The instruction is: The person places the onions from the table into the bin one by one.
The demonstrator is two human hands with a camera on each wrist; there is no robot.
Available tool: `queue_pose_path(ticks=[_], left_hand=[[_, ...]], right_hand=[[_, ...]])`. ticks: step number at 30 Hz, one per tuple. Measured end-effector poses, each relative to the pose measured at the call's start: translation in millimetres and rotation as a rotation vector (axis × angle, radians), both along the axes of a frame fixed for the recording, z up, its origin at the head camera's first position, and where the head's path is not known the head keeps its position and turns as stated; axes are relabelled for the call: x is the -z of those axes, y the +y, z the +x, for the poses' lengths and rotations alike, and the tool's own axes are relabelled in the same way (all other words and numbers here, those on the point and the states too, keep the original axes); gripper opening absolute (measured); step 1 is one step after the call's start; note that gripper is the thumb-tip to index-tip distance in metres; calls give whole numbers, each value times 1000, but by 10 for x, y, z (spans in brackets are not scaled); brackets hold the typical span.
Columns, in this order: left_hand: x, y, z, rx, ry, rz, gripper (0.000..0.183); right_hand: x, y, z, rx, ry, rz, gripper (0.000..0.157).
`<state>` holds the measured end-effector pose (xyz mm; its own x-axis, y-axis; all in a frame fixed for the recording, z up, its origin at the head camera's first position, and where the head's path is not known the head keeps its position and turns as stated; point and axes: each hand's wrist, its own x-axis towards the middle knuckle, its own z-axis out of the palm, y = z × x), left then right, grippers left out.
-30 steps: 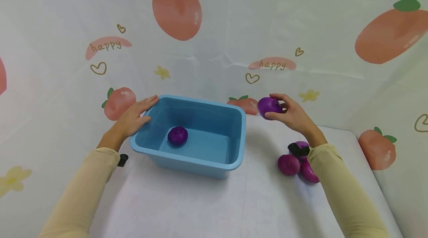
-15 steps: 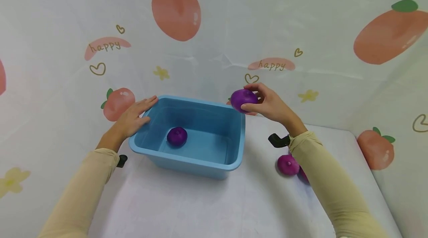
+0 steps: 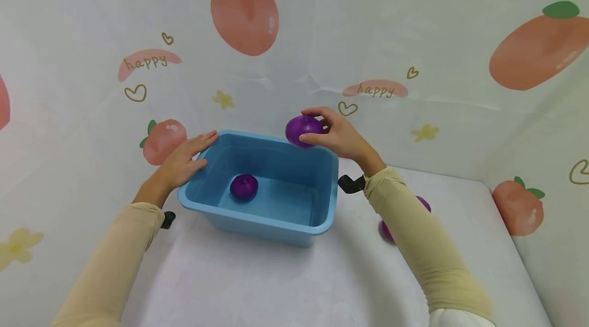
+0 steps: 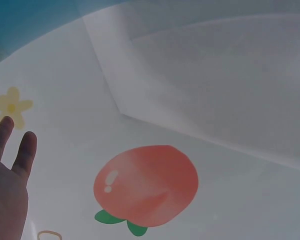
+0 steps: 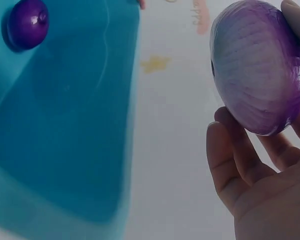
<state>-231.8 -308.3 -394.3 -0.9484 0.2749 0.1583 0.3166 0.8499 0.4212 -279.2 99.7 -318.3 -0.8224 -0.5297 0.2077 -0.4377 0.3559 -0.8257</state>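
The right hand (image 3: 341, 136) held a purple onion (image 3: 300, 127), pinched between thumb and fingers, near the far rim (image 3: 257, 136) of the blue tub (image 3: 259, 231), at one o'clock. The left hand (image 3: 182, 162) — fingers straight — rested on the rim at ten o'clock. A second onion (image 3: 244, 187) lay inside, toward nine; more onions (image 3: 387, 231) lay near four, partly behind the right sleeve (image 3: 418, 245).

The basin (image 3: 262, 230) stands on the table (image 3: 257, 286), the backdrop (image 3: 299, 10) behind it at twelve o'clock. From the basin's middle, one onion (image 3: 244, 187) lies inside at nine; the left hand (image 3: 183, 161) rests on the rim at ten; a second onion (image 3: 303, 130), in the right hand (image 3: 344, 137), is near the far side between one and two; two more onions (image 3: 386, 232) lie past three, partly behind the right sleeve (image 3: 414, 237)
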Motion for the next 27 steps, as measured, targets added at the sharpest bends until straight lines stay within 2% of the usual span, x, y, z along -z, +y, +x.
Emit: queue_pose_path(ticks=[7,13,20,27], left_hand=[[3,-16,-9,5,-1,-1,62],[7,-7,-12,2,-3,0,62],[31,-2,0,9,-5,5,61],[29,-28,-13,2,-20,11,62]], right_hand=[[112,-312,-97,-70,-24,-26,60],[218,-578,-112,-138,-50,-42,59],[333,-900,-103,-216,-50,-5,62],[442,-1231,-38,-257,-96,58,70]])
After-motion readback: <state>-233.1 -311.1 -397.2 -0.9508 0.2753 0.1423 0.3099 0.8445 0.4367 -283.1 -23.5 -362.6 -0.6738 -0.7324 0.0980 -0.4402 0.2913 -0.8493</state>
